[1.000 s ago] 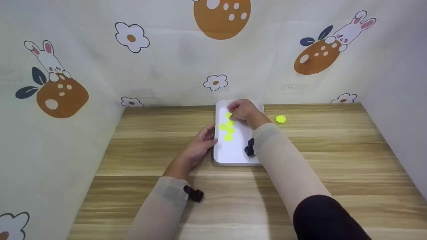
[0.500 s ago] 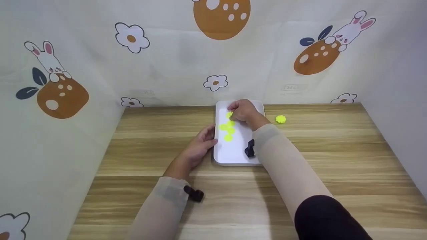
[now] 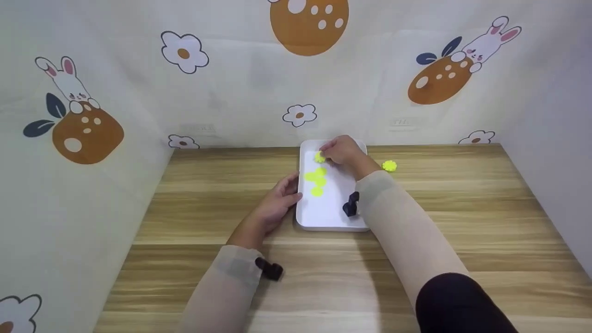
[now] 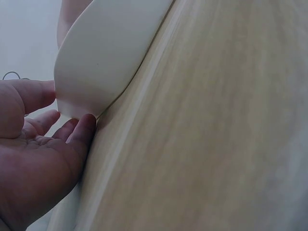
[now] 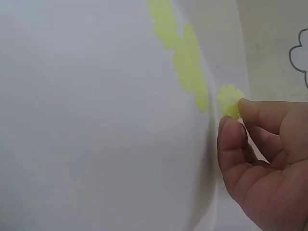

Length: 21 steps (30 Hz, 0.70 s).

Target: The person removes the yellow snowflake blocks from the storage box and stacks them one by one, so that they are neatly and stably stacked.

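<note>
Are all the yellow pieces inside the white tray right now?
No, one yellow flower-shaped piece lies on the wooden table, to the right of the white tray.

A pale wall [image 3: 240, 92] printed with rabbits [image 3: 482, 47], fruits [image 3: 434, 88] and flowers [image 3: 299, 115] meets the wood-grain counter [image 3: 462, 208] along its back edge.

Both wrist views look hazy, the left one dimmer

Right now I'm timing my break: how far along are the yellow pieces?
Several yellow pieces lie in the white tray and look done. In hand, the right hand pinches another piece at the tray's far end while the left hand holds the tray's side. One loose piece lies on the table, probably still to place.
</note>
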### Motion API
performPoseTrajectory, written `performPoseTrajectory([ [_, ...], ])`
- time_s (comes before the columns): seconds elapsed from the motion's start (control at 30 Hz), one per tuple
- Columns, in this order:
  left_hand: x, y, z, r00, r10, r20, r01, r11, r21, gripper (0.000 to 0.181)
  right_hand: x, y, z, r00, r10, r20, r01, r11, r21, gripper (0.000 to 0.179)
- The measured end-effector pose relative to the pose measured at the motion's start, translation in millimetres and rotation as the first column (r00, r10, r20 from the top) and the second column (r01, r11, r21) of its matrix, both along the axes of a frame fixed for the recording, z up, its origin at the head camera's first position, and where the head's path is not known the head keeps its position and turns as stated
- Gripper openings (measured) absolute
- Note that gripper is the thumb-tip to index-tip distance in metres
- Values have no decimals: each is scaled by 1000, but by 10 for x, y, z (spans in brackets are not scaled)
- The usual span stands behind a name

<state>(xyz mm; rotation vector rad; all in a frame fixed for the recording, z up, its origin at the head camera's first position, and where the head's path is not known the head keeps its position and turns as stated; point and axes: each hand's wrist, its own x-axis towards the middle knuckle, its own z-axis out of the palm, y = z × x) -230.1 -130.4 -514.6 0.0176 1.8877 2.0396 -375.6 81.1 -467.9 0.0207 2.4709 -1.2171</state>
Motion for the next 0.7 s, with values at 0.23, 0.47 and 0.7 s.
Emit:
performPoseTrajectory([
  [0.23,7,-1,15,1000,4,2,-4,1000,-14,68,103,224,331,996,-80,44,89,959,-269,24],
  [0.47,3,-2,11,1000,7,10,-6,1000,-12,67,220,646,498,990,-136,35,139,901,-411,27],
  [0.7,-1,11,27,999,18,36,-17,999,-38,68,320,1039,410,979,-192,69,201,853,-481,31],
])
